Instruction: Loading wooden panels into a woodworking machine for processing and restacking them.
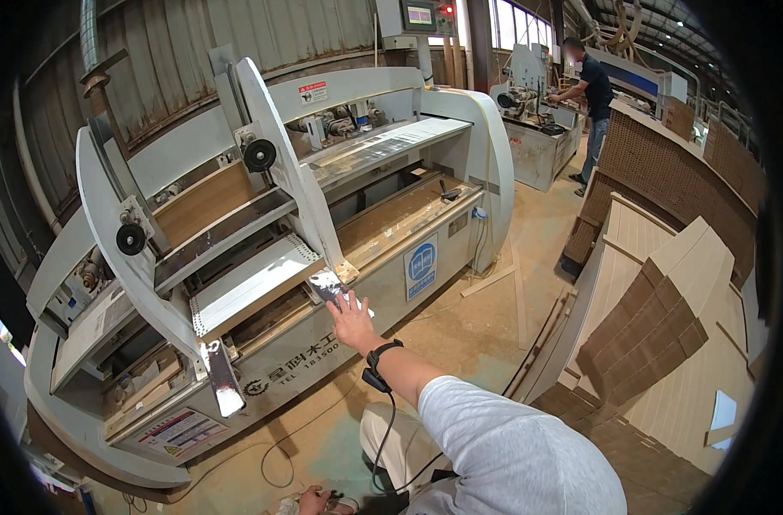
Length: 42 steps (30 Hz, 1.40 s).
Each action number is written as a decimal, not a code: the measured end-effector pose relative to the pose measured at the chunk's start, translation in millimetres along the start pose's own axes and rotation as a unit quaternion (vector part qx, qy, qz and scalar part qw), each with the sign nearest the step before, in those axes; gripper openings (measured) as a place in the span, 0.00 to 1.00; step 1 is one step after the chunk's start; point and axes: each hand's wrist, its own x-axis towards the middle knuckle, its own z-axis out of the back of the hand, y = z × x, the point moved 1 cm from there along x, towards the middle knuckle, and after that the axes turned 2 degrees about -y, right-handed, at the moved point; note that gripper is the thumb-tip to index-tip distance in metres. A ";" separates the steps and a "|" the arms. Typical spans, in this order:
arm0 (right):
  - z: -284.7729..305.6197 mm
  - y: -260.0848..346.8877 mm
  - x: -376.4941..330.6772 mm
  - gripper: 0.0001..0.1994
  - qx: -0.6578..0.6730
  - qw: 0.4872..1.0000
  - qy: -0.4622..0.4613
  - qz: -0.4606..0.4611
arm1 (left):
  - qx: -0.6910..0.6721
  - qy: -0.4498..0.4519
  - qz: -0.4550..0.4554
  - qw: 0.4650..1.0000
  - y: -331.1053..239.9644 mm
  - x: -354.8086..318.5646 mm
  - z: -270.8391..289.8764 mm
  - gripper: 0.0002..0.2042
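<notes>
My right hand (350,324) reaches forward with fingers spread, touching a shiny metal support plate (326,283) at the front of a large grey woodworking machine (383,296). Another metal plate (225,379) sticks out further left. Between the two plates lies a white-topped panel (254,279) with small marks or notches along its ends. Behind it, a brown wooden board (204,204) stands between two curved arms with black round knobs (259,155). My left hand (312,499) is low at the bottom edge; its fingers are mostly cut off or unclear.
Stacked panels and brown slatted boards (657,335) fill the right side. Loose wooden strips (518,296) lie on the dusty floor. A cable (393,446) hangs from my right wrist. A person (595,94) works at another machine in the back right. A control screen (420,15) stands above.
</notes>
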 end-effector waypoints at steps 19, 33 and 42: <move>-3.8 -1.0 0.7 0.31 -0.002 1.000 -0.014 0.004 | -0.025 0.001 -0.013 1.000 -1.1 -3.3 2.0 0.24; -2.8 -0.3 -0.3 0.31 0.009 1.000 -0.020 0.007 | -0.053 0.008 -0.018 0.998 5.5 2.2 -2.0 0.23; 6.3 2.1 -2.1 0.25 0.023 1.000 0.003 0.006 | -0.021 -0.005 -0.020 1.000 10.0 4.9 -4.1 0.23</move>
